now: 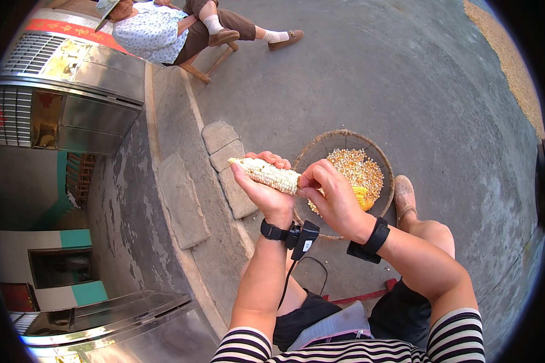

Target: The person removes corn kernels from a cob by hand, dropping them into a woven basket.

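Note:
An ear of pale corn (272, 176) lies across the palm of my left hand (269, 193), which grips it over the basket's left rim. Its tip points left, and a few dark gaps show among the kernels near that tip. The fingers of my right hand (329, 195) pinch the ear's butt end; whether a loose bit is between them is hidden. Below my hands stands a round woven basket (387, 163) holding loose white and yellow kernels (356, 165). A yellow ear of corn (362, 196) rests on the kernels, partly covered by my right hand.
Stone slabs (238, 190) and a concrete step (181, 199) run along the left. A seated person (152, 31) is at the upper left on a wooden chair (200, 72). Grain is spread (508, 59) at the far right. A cable (287, 283) hangs from my left wrist device.

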Available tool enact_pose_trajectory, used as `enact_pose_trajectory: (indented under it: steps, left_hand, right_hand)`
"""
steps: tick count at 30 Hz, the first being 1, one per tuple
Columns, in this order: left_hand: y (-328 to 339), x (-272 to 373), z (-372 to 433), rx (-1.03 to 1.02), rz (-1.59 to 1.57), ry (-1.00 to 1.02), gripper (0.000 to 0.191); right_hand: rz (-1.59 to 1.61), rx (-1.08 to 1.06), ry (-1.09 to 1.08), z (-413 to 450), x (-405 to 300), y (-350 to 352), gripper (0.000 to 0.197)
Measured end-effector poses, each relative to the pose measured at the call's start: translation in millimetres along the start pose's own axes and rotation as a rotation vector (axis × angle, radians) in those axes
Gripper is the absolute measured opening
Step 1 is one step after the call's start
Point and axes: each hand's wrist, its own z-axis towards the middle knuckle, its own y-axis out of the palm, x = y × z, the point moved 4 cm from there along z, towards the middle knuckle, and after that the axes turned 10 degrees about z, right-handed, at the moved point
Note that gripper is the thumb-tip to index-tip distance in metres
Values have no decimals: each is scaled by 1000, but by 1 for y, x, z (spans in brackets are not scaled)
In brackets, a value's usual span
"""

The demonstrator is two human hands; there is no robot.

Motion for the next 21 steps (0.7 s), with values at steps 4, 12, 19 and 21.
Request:
enact_pose_trajectory:
  steps: [4,12,19,21]
  left_hand:
    - [-8,1,7,23,-62,-17,59]
    - [-27,0,19,221,-145,-88,52]
    - [-17,-3,15,-20,-196,-76,51]
    - [-8,-7,9,60,-137,-117,54]
  right_hand:
    - [22,3,-14,-4,2,2,18]
    - [40,30,109,-6,8,-2,24]
    - [399,10,360,1,19,0,52]
    - [515,-55,489,1,24,0,63]
